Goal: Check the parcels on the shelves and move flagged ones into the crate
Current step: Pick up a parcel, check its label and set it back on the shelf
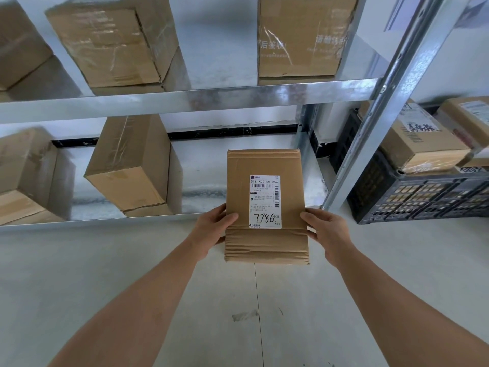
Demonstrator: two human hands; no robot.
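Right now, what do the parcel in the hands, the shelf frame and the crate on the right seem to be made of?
Held parcel: brown corrugated cardboard, matte, ribbed creases at both ends, with a white paper label. Shelf frame: probably galvanised steel, with a shiny, mottled, reflective surface. Crate: apparently dark moulded plastic, with lattice walls.

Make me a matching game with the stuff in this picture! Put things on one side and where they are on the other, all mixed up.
Things:
1. Labelled parcel
2. Black crate
3. Box with white printed writing
4. Strip of tape

Places:
A. On the floor
B. On the upper shelf
C. Between the two hands, left hand and right hand
D. Right of the shelf post, with parcels inside

Pairs: 1-C, 2-D, 3-B, 4-A
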